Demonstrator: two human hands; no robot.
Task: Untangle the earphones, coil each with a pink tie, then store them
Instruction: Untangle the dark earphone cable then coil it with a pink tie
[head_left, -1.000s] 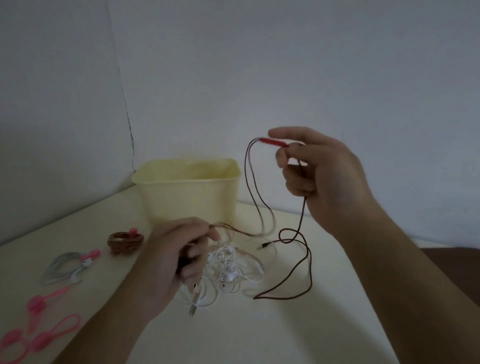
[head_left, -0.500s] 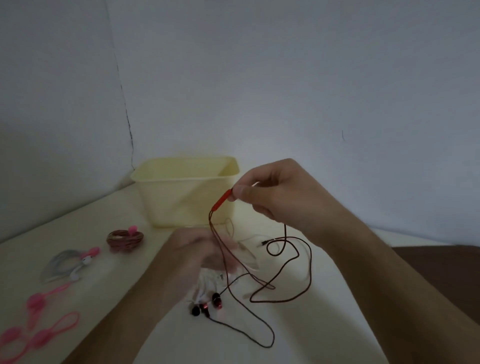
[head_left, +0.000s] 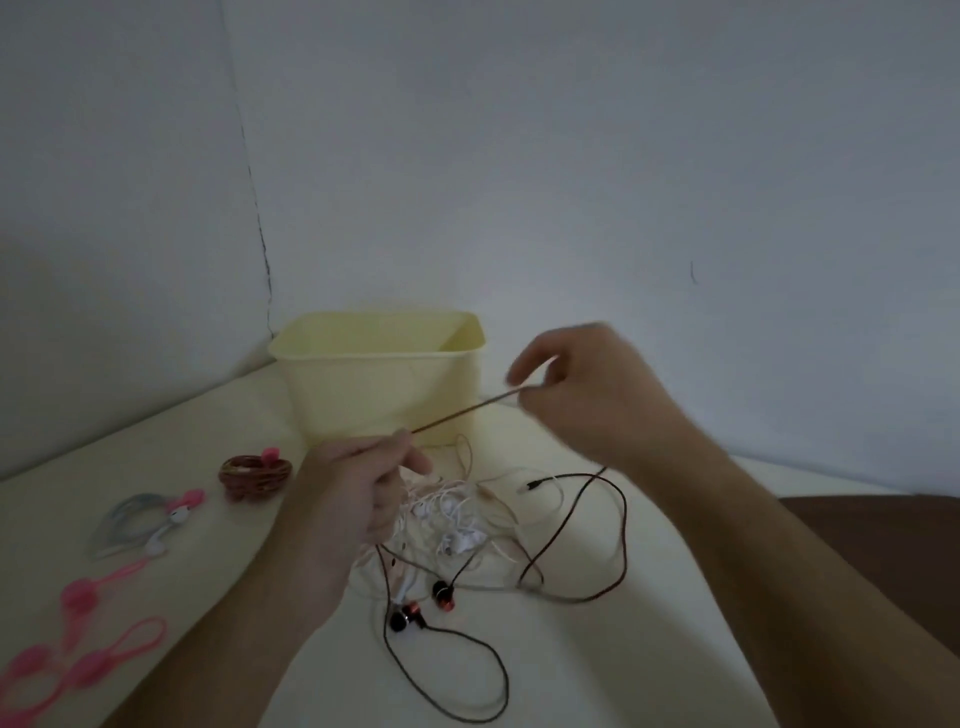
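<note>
Bin: I see the yellow plastic bin (head_left: 384, 379) by the wall corner; its contents are hidden from me.
Room: bare tabletop (head_left: 597, 670) near me.
Cable: dark red earphones (head_left: 457, 413) stretched taut, rising rightward.
Grip: left hand (head_left: 348, 499) and right hand (head_left: 587, 384) both pinch it.
Buds: lying beside the white earphone tangle (head_left: 452, 519).

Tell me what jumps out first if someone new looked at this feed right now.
The two hands at centre: the left hand and right hand pinch a stretch of dark red earphone cable taut between them, in front of the pale yellow bin. Below them a tangle of white earphones lies on the table, and loose pink ties wait at the left edge.
</note>
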